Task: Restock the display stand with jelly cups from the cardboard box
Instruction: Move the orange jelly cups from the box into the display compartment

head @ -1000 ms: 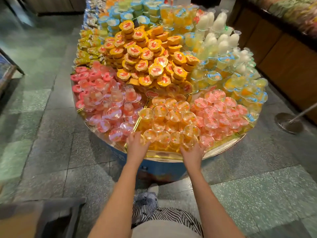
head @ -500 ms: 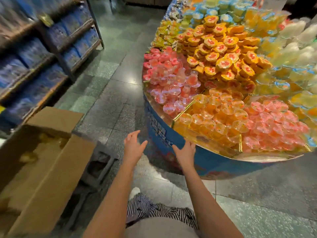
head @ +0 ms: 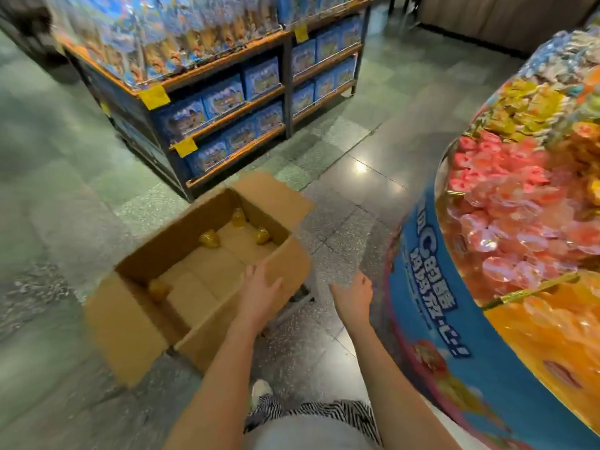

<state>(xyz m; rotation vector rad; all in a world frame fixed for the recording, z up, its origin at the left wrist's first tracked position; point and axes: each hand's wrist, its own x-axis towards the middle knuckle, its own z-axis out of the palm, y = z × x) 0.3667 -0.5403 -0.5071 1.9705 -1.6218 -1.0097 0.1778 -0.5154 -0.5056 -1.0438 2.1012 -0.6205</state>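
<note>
An open cardboard box (head: 292, 264) stands on the floor at centre left, with several yellow jelly cups (head: 209, 238) lying loose on its bottom. My left hand (head: 259, 292) hovers with relaxed fingers over the box's near right corner and holds nothing. My right hand (head: 352, 295) is empty too, fingers spread, between the box and the round display stand (head: 431, 319). The stand fills the right side, its blue wall printed with white characters, its top heaped with pink jelly cups (head: 506, 228) and orange jelly cups (head: 552, 326).
A dark shelf unit (head: 285, 89) with blue boxed goods and yellow price tags stands behind the cardboard box. Grey-green tiled floor (head: 357, 151) lies between shelf, box and stand. My striped clothing and a white shoe (head: 261, 389) show at the bottom.
The view has swung left from the stand to the box. Both hands left the orange cups at the stand's rim, empty, and now reach toward the box.
</note>
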